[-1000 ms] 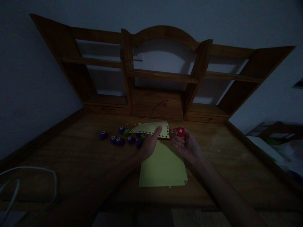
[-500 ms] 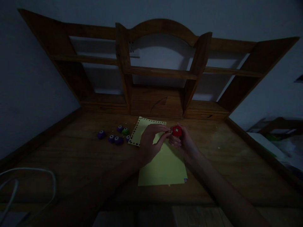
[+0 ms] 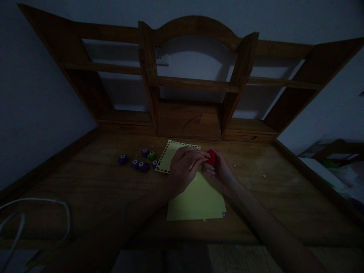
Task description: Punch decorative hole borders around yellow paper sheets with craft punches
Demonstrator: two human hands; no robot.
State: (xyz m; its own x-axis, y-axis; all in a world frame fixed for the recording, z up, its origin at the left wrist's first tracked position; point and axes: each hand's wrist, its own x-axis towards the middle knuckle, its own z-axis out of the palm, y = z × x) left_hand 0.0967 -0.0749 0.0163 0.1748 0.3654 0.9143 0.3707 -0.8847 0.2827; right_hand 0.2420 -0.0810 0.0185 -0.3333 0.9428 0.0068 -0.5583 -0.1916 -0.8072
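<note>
A small red paper punch (image 3: 211,157) is held above the yellow sheet in my right hand (image 3: 220,167), whose fingers wrap round it. My left hand (image 3: 184,167) reaches across from the left, fingers bent and pinched together, the tips touching the punch's near-left face. Whatever lies between those fingertips is too small and dark to make out. Beneath both hands lies a plain yellow sheet of paper (image 3: 196,204). Behind the left hand, a second yellow sheet (image 3: 165,159) has small shapes punched along its borders; my hand covers part of it.
Left of the sheets stand several purple punches (image 3: 143,167) and a green punch (image 3: 151,156). Tiny paper bits are scattered on the wooden desk (image 3: 99,185). A wooden shelf unit (image 3: 189,121) rises at the back. A white cable (image 3: 66,212) loops at the lower left.
My left fingertips have moved from beside the red punch onto its face, covering more of it. The punch has turned slightly in my right hand. The view has shifted a little.
</note>
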